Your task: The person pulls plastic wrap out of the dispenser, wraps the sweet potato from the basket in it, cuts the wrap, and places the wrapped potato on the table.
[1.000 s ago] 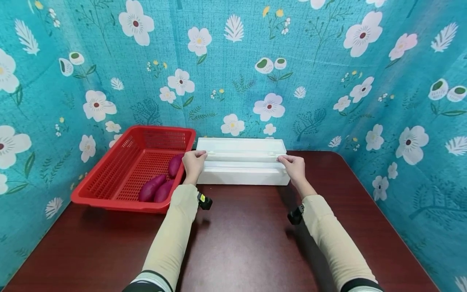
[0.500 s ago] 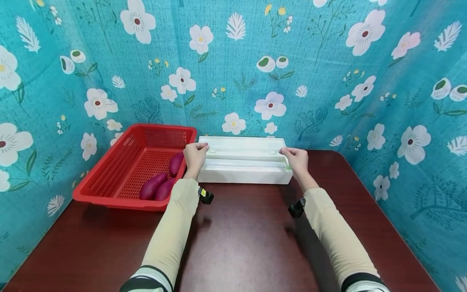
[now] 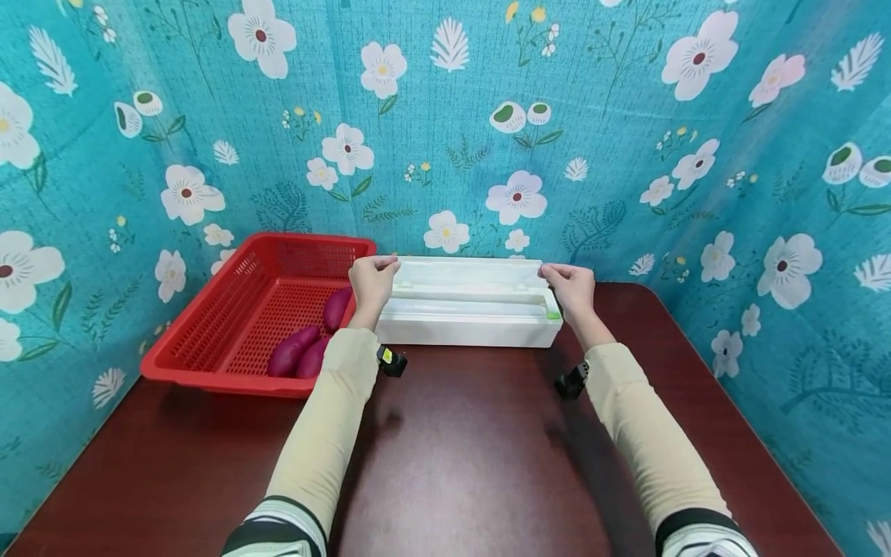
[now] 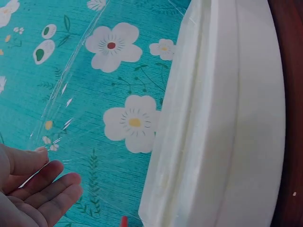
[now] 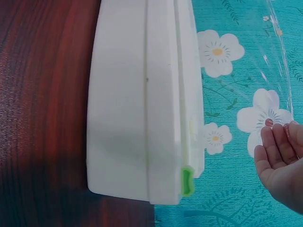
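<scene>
A long white cling film dispenser (image 3: 466, 333) stands on the table, its lid tilted up at the back and a roll (image 3: 462, 308) lying inside. Clear cling film (image 4: 71, 101) stretches up from it, its edge creased and shiny in both wrist views. My left hand (image 3: 372, 288) pinches one corner of the film between thumb and index finger, above the dispenser's left end. At the opposite corner, my right hand (image 3: 572, 292) pinches the film the same way. A green piece (image 5: 188, 181) shows at the dispenser's right end.
To the left, a red plastic basket (image 3: 156, 370) holds three purple sweet potatoes (image 3: 292, 350) near its right wall. The dark brown table (image 3: 473, 449) stretches toward me. A blue floral curtain (image 3: 445, 139) hangs close behind the dispenser.
Both hands have risen and moved slightly apart, drawing the film upward. More of the dispenser's inside, with the roll and the green piece, now shows.
</scene>
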Motion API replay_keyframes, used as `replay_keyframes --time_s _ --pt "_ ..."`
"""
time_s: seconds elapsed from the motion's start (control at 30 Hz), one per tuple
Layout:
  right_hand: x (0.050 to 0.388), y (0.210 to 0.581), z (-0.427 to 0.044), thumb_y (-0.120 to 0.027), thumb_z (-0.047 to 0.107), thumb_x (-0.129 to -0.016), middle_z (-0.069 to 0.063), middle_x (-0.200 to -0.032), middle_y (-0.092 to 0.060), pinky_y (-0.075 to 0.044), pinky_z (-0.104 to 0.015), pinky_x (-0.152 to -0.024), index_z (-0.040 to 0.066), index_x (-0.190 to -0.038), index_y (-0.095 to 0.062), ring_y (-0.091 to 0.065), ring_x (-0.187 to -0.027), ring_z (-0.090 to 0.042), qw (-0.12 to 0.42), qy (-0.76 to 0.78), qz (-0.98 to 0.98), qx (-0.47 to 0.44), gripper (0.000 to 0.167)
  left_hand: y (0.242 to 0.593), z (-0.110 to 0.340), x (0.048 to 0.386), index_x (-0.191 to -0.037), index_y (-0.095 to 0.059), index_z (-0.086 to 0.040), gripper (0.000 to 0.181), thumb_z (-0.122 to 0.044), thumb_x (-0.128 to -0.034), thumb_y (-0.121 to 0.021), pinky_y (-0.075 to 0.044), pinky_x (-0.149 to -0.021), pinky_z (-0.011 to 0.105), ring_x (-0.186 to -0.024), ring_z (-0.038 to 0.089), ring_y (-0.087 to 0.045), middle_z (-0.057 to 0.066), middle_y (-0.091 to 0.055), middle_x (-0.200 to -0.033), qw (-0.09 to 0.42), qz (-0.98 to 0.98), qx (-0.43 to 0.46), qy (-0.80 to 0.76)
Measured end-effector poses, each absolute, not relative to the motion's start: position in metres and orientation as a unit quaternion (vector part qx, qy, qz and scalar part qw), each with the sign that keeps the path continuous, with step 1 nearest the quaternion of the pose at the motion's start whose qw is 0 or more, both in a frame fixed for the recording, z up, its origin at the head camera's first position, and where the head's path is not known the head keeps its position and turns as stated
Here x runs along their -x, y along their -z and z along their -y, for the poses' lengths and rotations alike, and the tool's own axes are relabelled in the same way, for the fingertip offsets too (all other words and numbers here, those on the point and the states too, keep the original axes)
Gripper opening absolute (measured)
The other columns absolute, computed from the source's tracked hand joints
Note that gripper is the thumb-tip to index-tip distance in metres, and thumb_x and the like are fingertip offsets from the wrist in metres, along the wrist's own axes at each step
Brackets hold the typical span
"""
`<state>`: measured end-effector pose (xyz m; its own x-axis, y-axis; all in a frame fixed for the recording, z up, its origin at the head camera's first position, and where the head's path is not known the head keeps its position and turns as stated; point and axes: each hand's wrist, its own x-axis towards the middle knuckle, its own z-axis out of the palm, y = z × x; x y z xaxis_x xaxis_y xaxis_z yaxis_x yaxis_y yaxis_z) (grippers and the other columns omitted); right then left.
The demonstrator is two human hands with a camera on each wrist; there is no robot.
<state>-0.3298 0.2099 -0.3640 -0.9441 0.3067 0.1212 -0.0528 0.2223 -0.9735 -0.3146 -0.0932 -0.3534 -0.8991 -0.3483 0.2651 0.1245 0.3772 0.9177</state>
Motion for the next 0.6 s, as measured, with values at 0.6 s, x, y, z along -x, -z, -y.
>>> replay_keyframes --time_s 0.6 --pt "0.497 0.484 -0.300 -0.068 0.037 -0.075 0.000 -0.094 -0.067 -0.048 -0.021 -0.072 0.018 -0.099 -0.071 -0.062 -0.086 -0.012 0.225 -0.662 0.714 -0.031 0.031 0.320 0.090 0.312 -0.096 -0.070 -0.003 0.018 -0.014 -0.0832 -0.064 -0.048 -0.069 0.030 -0.083 0.019 -0.061 0.010 -0.067 -0.092 0.241 0.793 -0.066 0.556"
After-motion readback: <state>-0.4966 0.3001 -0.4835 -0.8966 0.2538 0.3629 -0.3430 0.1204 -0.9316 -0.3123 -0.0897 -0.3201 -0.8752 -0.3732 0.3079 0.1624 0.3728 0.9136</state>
